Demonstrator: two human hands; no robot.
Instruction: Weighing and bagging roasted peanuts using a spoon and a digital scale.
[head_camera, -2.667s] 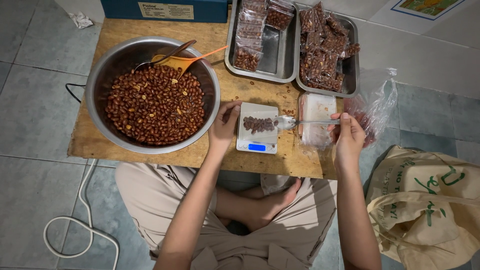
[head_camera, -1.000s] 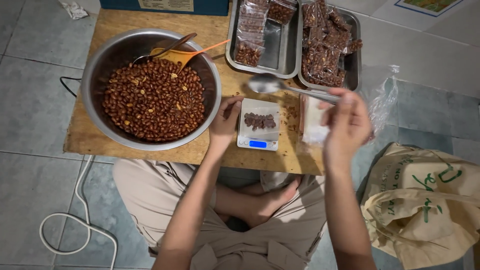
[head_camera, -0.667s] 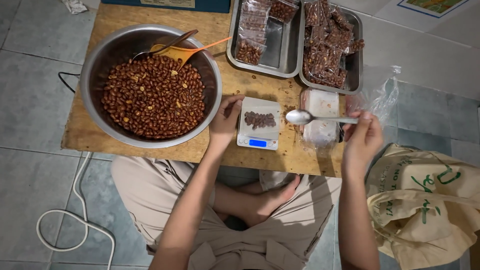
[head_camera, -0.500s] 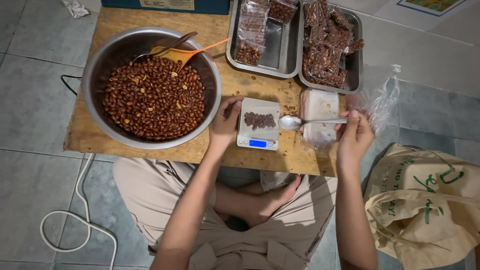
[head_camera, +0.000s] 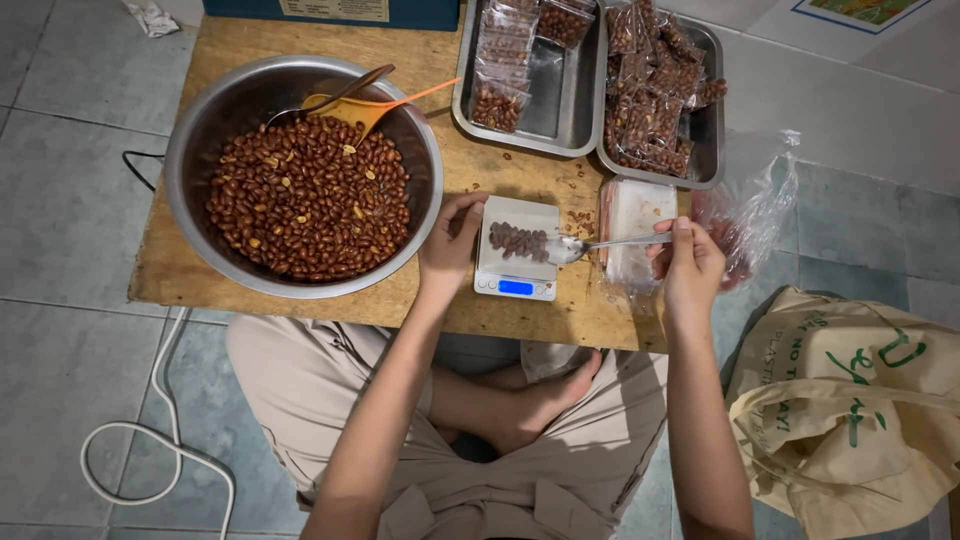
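A small white digital scale (head_camera: 516, 286) sits on the low wooden table (head_camera: 300, 300) with a little heap of brown peanuts (head_camera: 518, 241) on its platform. My left hand (head_camera: 449, 243) rests against the scale's left edge, fingers curled on it. My right hand (head_camera: 687, 262) pinches the handle of a metal spoon (head_camera: 588, 246), whose bowl lies at the right edge of the scale platform beside the peanuts. A large steel bowl (head_camera: 196, 139) full of roasted peanuts stands to the left, with an orange spoon (head_camera: 372, 107) and a dark ladle in it.
Two steel trays (head_camera: 575, 110) with small filled peanut bags stand at the back. A stack of clear bags (head_camera: 633, 215) and a loose plastic bag (head_camera: 757, 205) lie right of the scale. A cloth tote (head_camera: 850, 400) sits on the tiled floor; a white cable (head_camera: 150, 440) runs at left.
My right hand lifted the spoon up toward the trays, then brought it back down and left until its bowl reached the scale's right edge. My left hand stayed on the scale.
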